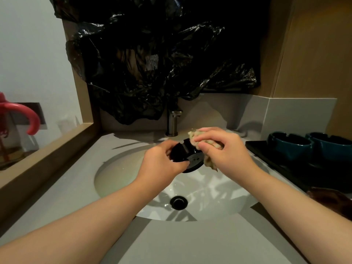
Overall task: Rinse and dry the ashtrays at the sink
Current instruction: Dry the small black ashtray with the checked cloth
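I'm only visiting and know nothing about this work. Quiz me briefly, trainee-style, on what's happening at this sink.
1. True or false: the left hand holds the round black ashtray above the white oval sink basin.
2. What does the right hand grip? A) a beige cloth B) a soap bottle C) a scrubbing brush
3. Fill in: ___ teal ceramic ashtrays stand on the black tray at the right.
Key: 1 true; 2 A; 3 two.
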A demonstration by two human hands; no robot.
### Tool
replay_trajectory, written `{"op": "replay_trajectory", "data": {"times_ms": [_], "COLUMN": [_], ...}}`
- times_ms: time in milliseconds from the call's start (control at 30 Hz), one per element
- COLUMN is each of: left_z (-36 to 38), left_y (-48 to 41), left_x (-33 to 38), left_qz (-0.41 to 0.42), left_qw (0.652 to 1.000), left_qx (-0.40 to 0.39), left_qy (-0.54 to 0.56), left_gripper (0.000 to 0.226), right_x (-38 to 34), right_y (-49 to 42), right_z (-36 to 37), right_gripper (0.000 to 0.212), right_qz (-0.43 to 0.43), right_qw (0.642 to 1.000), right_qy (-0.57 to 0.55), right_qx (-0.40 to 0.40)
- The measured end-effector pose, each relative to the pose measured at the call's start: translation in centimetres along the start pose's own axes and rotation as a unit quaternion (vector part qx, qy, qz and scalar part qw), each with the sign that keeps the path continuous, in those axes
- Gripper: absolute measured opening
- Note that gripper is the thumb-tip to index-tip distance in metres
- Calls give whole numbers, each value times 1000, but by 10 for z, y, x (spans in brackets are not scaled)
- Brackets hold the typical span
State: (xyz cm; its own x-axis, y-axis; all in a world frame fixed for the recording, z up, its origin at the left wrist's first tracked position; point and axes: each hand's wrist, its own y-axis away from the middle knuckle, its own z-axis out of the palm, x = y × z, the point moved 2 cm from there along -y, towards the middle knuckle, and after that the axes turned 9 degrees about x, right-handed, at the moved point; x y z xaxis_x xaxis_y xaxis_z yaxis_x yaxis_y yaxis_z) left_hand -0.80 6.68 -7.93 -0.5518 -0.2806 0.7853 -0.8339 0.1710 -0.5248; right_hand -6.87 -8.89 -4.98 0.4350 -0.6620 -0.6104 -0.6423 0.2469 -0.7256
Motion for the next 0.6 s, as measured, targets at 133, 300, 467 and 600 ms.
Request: {"op": "replay_trajectory", "data": {"times_ms": [133, 300, 467, 600], "left_z": [-4, 0, 1, 2], "left_y": [-3, 0, 3, 3], "left_x": [2, 3, 7, 5], "left_qz": [-18, 16, 16, -8], "left_qw": [1000, 1000, 1000, 999], "left_qx": [16, -2, 2, -17], "left_qy": [17, -16, 20, 27], "left_gripper": [40, 29, 30, 29], "right_x": [8, -15, -8, -4], "right_y": [-3, 7, 3, 3], "right_z": [-10, 3, -6, -7], "right_gripper": [16, 31, 21, 23], "right_qz": [25, -111, 10, 51], "right_qw": [998, 989, 999, 998], "right_qy": [58, 99, 1, -4], "right_qx": [31, 7, 46, 48]}}
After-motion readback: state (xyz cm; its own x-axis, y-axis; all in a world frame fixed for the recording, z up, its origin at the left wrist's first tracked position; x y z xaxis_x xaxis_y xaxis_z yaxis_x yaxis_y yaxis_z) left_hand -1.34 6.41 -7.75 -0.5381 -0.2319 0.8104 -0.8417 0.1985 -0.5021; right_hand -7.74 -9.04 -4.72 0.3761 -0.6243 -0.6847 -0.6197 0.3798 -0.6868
